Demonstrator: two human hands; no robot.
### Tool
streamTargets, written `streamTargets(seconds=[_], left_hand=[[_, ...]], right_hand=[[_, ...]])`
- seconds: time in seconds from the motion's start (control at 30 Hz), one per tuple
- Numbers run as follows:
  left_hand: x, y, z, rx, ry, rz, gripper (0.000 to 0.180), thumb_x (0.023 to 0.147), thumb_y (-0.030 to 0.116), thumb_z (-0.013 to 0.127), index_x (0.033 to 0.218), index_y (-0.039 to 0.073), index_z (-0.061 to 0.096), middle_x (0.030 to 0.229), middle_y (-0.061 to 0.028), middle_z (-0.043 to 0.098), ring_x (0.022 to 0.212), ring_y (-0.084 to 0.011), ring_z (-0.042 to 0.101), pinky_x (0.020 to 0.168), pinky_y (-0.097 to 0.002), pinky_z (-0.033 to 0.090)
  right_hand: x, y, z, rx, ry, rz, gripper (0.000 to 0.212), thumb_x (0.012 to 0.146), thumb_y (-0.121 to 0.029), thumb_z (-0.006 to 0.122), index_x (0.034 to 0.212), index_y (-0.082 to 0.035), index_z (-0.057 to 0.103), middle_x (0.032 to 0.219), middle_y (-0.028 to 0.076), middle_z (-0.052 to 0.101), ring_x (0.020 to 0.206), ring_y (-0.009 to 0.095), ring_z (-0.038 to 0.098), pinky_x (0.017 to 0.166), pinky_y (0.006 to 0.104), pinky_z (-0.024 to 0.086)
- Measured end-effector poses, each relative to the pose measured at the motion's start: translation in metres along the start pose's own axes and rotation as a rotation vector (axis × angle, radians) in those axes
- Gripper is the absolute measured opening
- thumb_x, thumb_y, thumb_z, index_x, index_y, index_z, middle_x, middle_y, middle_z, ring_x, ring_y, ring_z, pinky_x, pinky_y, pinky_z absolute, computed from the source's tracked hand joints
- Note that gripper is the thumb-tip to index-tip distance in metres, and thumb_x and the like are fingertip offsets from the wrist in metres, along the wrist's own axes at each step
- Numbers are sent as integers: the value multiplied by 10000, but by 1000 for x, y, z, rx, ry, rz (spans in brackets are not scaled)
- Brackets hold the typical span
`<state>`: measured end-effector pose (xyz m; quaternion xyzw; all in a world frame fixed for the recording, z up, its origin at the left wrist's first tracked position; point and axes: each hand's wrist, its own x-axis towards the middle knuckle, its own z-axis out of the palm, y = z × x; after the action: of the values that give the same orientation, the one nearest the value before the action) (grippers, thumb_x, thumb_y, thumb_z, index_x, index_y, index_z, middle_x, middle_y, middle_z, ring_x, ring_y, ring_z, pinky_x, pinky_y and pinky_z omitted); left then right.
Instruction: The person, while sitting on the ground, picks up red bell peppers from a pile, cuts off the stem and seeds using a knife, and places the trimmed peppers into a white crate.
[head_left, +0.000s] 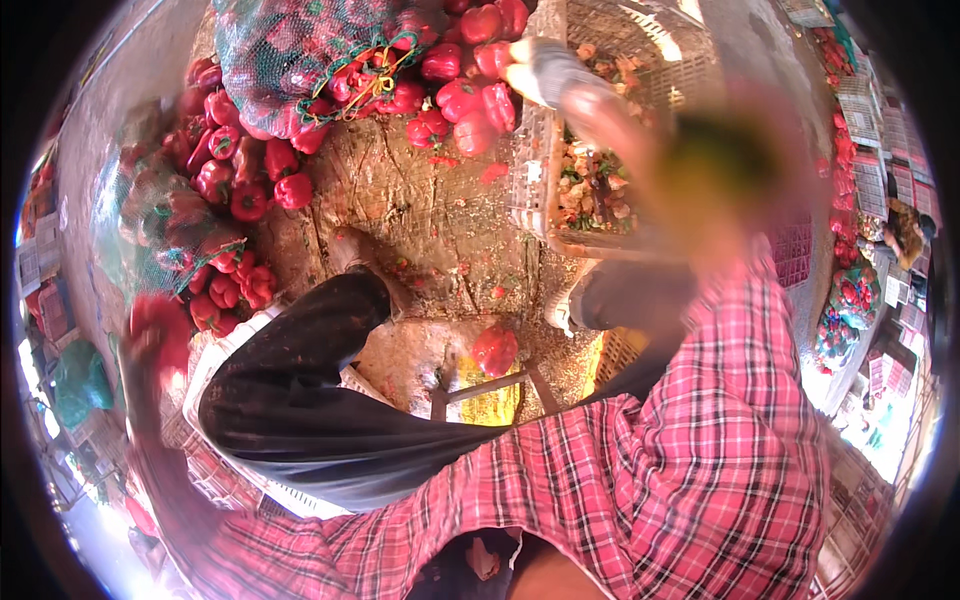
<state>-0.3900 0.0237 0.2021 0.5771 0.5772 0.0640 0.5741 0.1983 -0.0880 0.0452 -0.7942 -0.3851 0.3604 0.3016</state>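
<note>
My left hand [150,342], smeared by motion, is out at the far left with a red bell pepper [162,325] in its grip. My right arm stretches forward over a plastic crate [535,170] of pepper trimmings [592,190]. At its end, my right hand [548,75], in a greyish glove, has its fingertips against a red bell pepper [491,59] at the pile's edge and appears closed on it. A blurred dark green and yellow patch [722,162] covers part of that arm; I cannot make out what it is.
Red bell peppers [250,200] lie heaped on the floor ahead and left. Green mesh bags [300,65] of peppers stand behind them. One pepper [495,350] lies between my legs near a small metal frame [490,388]. More crates and peppers [845,180] line the right.
</note>
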Motion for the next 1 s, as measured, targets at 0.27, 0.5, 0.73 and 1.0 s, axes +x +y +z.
streamTargets(seconds=[0.27, 0.5, 0.73, 1.0], left_hand=[[-87, -123, -31, 403, 205, -389, 712, 747, 198, 694, 1330, 25, 324, 1196, -124, 514, 1067, -212, 528, 910, -349, 443], [28, -36, 59, 258, 2, 26, 742, 739, 172, 707, 1343, 31, 299, 1217, -120, 500, 1089, -210, 513, 933, -355, 426], [141, 54, 232, -127, -228, 637, 858, 690, 138, 759, 1364, 49, 235, 1278, -106, 438, 1079, -212, 504, 932, -351, 421], [105, 86, 326, -55, -300, 657, 668, 609, 254, 787, 1155, 9, 492, 944, -127, 625, 836, -171, 596, 760, -303, 475]], right_hand=[[122, 98, 109, -737, -141, 384, 364, 717, -257, 631, 1032, -76, 606, 869, 115, 634, 791, 236, 614, 724, 356, 496], [126, 72, 97, -793, -234, 330, 484, 598, -215, 717, 1037, -50, 598, 915, 157, 635, 842, 265, 626, 726, 372, 500], [-21, -79, 53, 119, -346, -307, 603, 605, -34, 734, 1154, -67, 487, 989, 95, 596, 860, 180, 588, 760, 309, 481], [-107, -71, 29, 508, -300, -474, 227, 801, -210, 647, 936, -32, 606, 824, 13, 606, 794, 88, 541, 729, 265, 451]])
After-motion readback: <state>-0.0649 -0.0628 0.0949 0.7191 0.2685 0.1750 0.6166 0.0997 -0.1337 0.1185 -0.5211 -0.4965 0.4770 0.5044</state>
